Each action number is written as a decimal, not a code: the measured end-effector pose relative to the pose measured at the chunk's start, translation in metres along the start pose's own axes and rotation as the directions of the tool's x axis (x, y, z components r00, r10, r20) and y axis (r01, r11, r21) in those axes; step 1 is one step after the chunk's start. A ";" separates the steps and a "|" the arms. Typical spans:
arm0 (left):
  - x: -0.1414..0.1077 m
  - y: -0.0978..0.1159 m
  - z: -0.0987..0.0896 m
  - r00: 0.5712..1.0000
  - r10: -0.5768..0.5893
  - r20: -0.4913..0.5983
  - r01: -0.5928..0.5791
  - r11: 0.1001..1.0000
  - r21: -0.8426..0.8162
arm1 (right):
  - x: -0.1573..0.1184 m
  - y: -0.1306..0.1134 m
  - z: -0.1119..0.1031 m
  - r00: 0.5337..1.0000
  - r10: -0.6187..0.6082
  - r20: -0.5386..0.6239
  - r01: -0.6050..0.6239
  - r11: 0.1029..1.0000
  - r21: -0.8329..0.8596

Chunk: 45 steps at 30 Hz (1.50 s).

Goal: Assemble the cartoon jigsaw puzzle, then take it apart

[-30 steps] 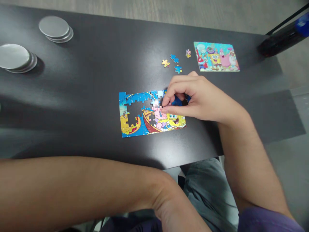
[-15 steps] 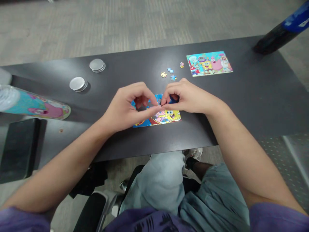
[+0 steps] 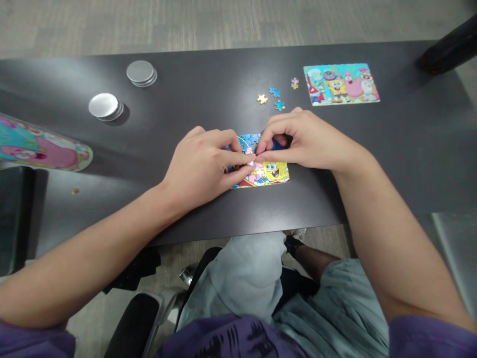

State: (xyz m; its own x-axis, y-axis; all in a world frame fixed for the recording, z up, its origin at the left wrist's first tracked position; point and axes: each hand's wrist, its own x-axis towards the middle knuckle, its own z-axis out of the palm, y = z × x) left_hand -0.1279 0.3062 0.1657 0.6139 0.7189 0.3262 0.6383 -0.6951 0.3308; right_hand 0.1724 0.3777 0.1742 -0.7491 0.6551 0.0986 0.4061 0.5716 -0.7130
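Note:
A partly hidden cartoon jigsaw puzzle (image 3: 274,171) lies near the front edge of the dark table, under both of my hands. My left hand (image 3: 212,156) rests on its left part, thumb and forefinger apart, with the forefinger tip touching near the middle. Meeting that fingertip, my right hand (image 3: 283,139) is pinched over the puzzle on a small puzzle piece, mostly covered by the fingers. Beyond the hands lie several loose pieces: a yellow piece (image 3: 262,99), a blue piece (image 3: 275,92), a blue-and-yellow piece (image 3: 279,105) and a pink-and-yellow piece (image 3: 294,83).
A finished-looking cartoon picture (image 3: 343,87) lies at the back right, near a dark cylinder (image 3: 449,49). Two stacks of silver discs, a front stack (image 3: 104,106) and a back stack (image 3: 141,73), stand left. A cartoon-printed tube (image 3: 44,146) and a black case (image 3: 15,219) are farther left.
The view has shifted slightly. My left forefinger has straightened and come down onto the puzzle, apart from the thumb. My right hand keeps its pinch at the puzzle's middle.

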 end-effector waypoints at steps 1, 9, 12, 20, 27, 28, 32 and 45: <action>0.000 0.001 0.000 1.000 0.004 -0.001 -0.004 1.000 0.009 | 0.000 0.000 0.000 1.000 0.004 0.002 -0.004 1.000 -0.005; -0.002 0.011 -0.006 0.997 0.072 -0.032 -0.065 0.982 0.177 | -0.002 -0.007 -0.003 1.000 0.006 -0.006 -0.006 0.999 -0.049; -0.004 0.013 -0.008 0.996 0.082 -0.020 -0.075 0.969 0.234 | -0.002 -0.008 -0.003 0.999 0.030 0.015 -0.029 0.999 -0.034; -0.007 0.020 -0.013 0.995 0.100 0.013 -0.100 0.964 0.246 | -0.003 -0.008 -0.001 0.998 0.063 0.006 -0.063 0.998 -0.006; -0.009 0.023 -0.016 0.994 0.087 0.063 -0.100 0.967 0.236 | -0.003 -0.011 -0.003 0.996 0.091 0.017 -0.091 0.996 0.012; -0.009 0.023 -0.016 0.994 0.095 0.063 -0.107 0.963 0.246 | -0.003 -0.012 -0.004 0.995 0.102 0.020 -0.103 0.994 0.021; -0.007 0.025 -0.015 0.995 0.074 0.071 -0.089 0.966 0.244 | -0.003 -0.016 -0.004 0.995 0.096 0.029 -0.099 0.990 0.097; -0.010 0.024 -0.014 0.993 0.118 -0.015 -0.109 0.958 0.267 | -0.006 -0.010 -0.001 0.998 0.046 0.052 -0.057 0.971 0.233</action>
State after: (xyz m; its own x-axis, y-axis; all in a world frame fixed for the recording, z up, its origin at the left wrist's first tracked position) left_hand -0.1259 0.2823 0.1829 0.6775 0.6320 0.3762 0.6680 -0.7428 0.0450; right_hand 0.1735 0.3689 0.1812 -0.7560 0.6539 0.0293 0.3146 0.4023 -0.8597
